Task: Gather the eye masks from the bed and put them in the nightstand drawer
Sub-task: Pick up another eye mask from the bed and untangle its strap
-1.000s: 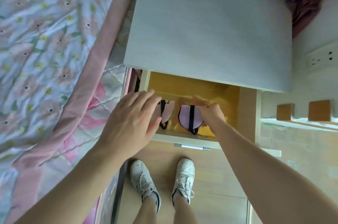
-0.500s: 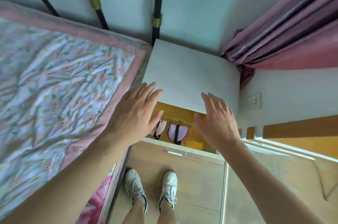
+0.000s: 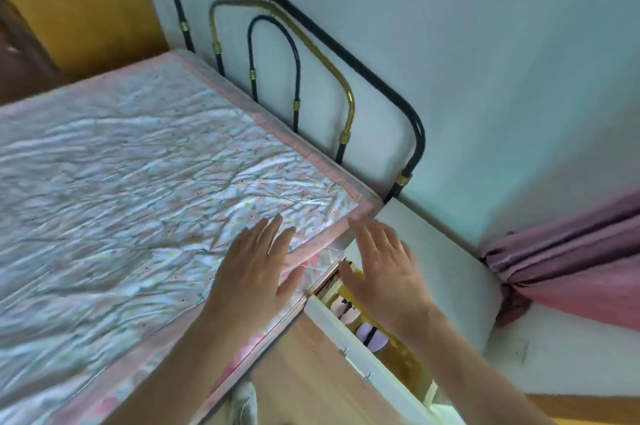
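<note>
The nightstand drawer (image 3: 349, 343) stands pulled out, its yellow inside showing. Two eye masks lie in it: a pale pink one (image 3: 341, 308) and a lilac one (image 3: 372, 338), each with a black strap. My left hand (image 3: 254, 272) hovers with straight, spread fingers over the corner of the bed (image 3: 138, 189) and holds nothing. Beside it, my right hand (image 3: 384, 272) is raised above the drawer with fingers straight and empty, covering part of the drawer. No eye mask shows on the visible part of the floral quilt.
The white nightstand top (image 3: 440, 272) lies right of the bed. A black and brass metal headboard (image 3: 346, 88) stands against the pale wall. Pink curtains (image 3: 571, 258) hang at the right. A shoe (image 3: 244, 404) shows on the wooden floor below.
Both hands left the masks in the drawer, rose out of it and opened. The view swung up and left, from the drawer towards the bed and headboard.
</note>
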